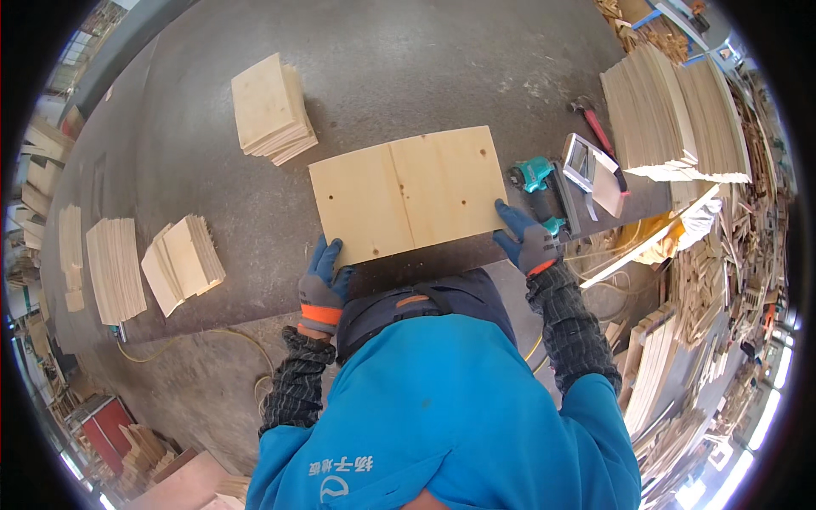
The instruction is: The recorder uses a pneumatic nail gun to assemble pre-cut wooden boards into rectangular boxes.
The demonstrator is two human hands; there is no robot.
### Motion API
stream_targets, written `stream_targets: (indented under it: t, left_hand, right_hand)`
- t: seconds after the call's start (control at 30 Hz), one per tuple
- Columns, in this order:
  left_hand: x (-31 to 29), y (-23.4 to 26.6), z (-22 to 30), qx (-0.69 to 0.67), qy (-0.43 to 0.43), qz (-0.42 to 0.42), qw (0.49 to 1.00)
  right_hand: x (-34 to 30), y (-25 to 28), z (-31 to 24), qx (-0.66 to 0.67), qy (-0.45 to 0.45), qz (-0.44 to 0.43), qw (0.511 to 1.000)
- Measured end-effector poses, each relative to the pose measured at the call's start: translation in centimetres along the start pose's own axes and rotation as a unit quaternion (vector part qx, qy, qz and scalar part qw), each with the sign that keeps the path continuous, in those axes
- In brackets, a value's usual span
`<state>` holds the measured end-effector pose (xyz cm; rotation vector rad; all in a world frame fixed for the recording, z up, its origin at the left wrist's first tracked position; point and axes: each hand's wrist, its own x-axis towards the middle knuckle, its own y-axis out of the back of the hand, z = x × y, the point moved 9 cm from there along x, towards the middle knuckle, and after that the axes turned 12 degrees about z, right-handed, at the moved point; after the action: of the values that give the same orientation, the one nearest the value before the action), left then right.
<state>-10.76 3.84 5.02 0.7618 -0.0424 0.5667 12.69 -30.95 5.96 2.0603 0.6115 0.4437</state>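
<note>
Pale rectangular wooden panel (408,194), two boards joined edge to edge with a seam down the middle, lies flat on the dark grey worktable (399,59), its near edge at the table's front rim, just ahead of the person.

Left hand (324,279), in a blue-grey glove with an orange cuff, sits at the panel's near left corner, fingers together and laid up against the edge. Right hand (525,238), same glove, is at the panel's near right corner, fingers extended together onto the edge. Neither hand lifts the panel; both steady it.

Progress, as a judgement: the two boards look already joined and the panel is being squared or positioned. No fastener heads can be made out, so whether nailing is finished cannot be told.

Just right of the panel: a teal and black pneumatic nail gun (541,187) lying on the table, then a small white and grey box (591,170), then a red-handled hammer (595,126). Farther right, a tall stack of thin wood slats (671,119).

Up-left of the panel, a stack of square wood pieces (270,109). Well left, a fanned pile of small boards (183,262). A yellow hose (212,336) runs under the front rim. Nothing lies on the panel.
</note>
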Motion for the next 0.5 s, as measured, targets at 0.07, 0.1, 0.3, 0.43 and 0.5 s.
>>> stream_targets:
  t: [0.07, 0.1, 0.3, 0.43, 0.5]
  left_hand:
    - [0.0, 0.2, 0.2, 0.013, -0.022, 0.032, 0.999]
    - [-0.1, 0.0, 0.3, 0.011, -0.022, 0.031, 0.999]
    - [0.1, 0.2, 0.3, -0.007, -0.018, 0.053, 0.998]
    - [0.3, -0.3, -0.5, -0.002, -0.019, 0.047, 0.999]
    - [1.2, -0.7, -0.9, 0.014, -0.016, 0.047, 0.999]
  right_hand:
    - [0.0, 0.1, 0.3, 0.046, -0.04, -0.028, 0.998]
    - [-0.3, 0.0, 0.5, 0.093, -0.079, -0.057, 0.991]
    - [-0.3, -0.1, 0.3, 0.074, -0.013, 0.03, 0.997]
    - [-0.2, -1.0, 1.0, -0.019, 0.041, 0.042, 0.998]
    - [0.8, -1.2, 1.7, -0.034, 0.038, 0.029, 0.998]
